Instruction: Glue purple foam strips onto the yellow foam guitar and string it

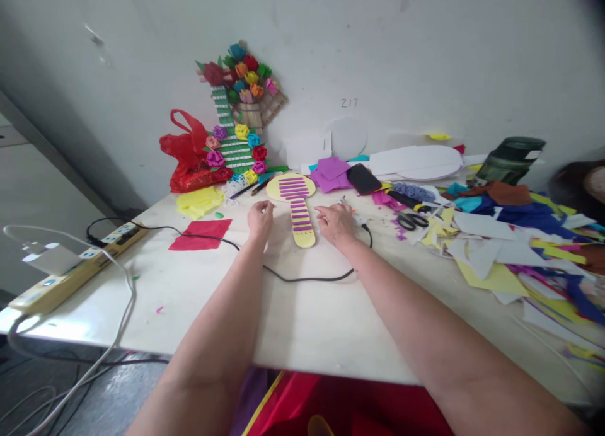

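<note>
A yellow paddle-shaped cutout (303,239) lies flat on the table, with purple strips (293,185) set across it in rows. To its left is my left hand (261,222), fingers curled together; whatever they pinch, if anything, is too small to make out. On the other side my right hand (337,224) rests low over the table, its fingers apart and the index finger stretched towards the cutout's narrow part. A small pale tip shows just behind the right hand, its kind unclear. A black cable (302,279) loops across the table below the cutout.
Red paper (201,234) and crumpled yellow paper (200,201) lie at left, near a power strip (61,285). Paper-flower decorations (236,140) lean on the wall. Purple sheets (332,173), a phone (363,179), scissors (413,221), paper scraps (491,234) and a dark bottle (508,165) are right.
</note>
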Motion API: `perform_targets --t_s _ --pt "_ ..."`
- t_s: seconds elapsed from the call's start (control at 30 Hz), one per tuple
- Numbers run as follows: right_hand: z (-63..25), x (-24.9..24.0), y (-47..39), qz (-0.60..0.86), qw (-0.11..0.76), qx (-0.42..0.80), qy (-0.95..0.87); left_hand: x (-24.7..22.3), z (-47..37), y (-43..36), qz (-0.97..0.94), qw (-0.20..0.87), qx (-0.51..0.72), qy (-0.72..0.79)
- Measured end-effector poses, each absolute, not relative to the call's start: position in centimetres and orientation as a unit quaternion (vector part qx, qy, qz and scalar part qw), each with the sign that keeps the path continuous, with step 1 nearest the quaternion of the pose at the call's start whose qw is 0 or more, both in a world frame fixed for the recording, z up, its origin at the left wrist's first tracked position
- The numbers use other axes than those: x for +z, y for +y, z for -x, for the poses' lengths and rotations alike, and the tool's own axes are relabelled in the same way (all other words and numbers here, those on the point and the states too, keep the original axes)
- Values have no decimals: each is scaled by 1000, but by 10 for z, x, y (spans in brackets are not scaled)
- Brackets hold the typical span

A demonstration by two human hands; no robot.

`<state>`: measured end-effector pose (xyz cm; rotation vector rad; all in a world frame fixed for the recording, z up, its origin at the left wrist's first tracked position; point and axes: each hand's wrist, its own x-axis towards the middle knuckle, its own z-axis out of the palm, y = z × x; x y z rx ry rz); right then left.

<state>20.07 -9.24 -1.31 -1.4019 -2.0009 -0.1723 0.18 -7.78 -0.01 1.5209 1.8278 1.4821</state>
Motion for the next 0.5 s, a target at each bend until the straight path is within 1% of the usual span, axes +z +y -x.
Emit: perform_targets --t_s 0.1,0.17,0.23,0.4,0.5 --pt "-199 -13 -93 549 324 -78 -767 1 -6 -78 -425 344 619 564" --pt "-198 -13 -93 553 312 -79 -769 2 -11 -80 -381 418 637 523" --pt "-197 -12 -93 558 298 -77 -771 4 -15 -82 -370 454 623 519" --pt "-192 -10 -96 572 274 -71 -770 6 -21 -83 -362 469 586 552" --pt "-189 -7 -98 575 263 -57 -772 6 -21 -84 -344 502 588 533"
